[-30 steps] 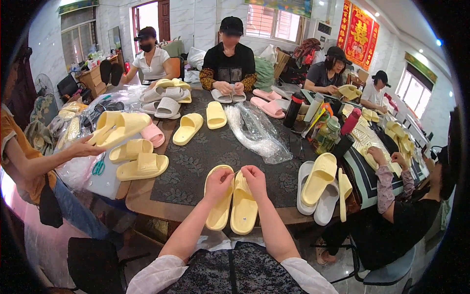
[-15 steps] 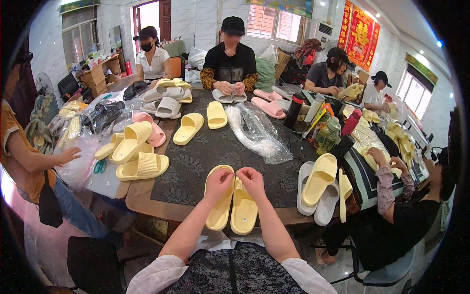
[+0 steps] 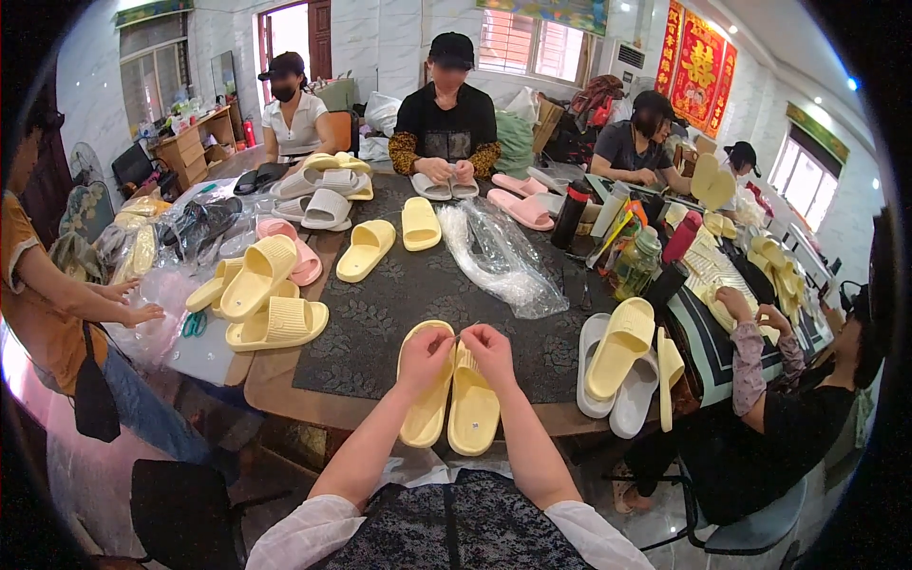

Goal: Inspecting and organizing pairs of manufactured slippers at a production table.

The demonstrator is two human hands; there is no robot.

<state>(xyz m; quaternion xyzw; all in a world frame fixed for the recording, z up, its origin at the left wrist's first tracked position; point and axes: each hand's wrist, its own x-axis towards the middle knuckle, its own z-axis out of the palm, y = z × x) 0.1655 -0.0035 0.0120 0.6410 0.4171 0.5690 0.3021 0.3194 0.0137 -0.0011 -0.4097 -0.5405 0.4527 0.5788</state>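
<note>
A pair of pale yellow slides lies side by side at the table's near edge, the left slide (image 3: 424, 414) and the right slide (image 3: 474, 410) with their heels toward me. Over their far ends, my left hand (image 3: 427, 354) is closed in a pinch, fingertips between the two slides. Close beside it, my right hand (image 3: 485, 352) pinches too, above the right slide's strap. Something thin seems to run between the fingertips, too small to name. My hands cover much of both straps. Beyond them lies a clear plastic bag (image 3: 522, 275) with a bundle of white strands (image 3: 463, 249).
Yellow slides (image 3: 275, 323) are piled on the left, with teal scissors (image 3: 194, 324) farther left. Grey and yellow slides (image 3: 622, 351) stand at the right edge. Bottles, including a green-lidded jar (image 3: 638, 261), are grouped at the right. Several co-workers sit or stand around the table (image 3: 351, 323).
My hands and the pair of slides look unmoved. The person at the left has brought a second hand over the plastic bags. At the far right, a co-worker now holds up yellow slides.
</note>
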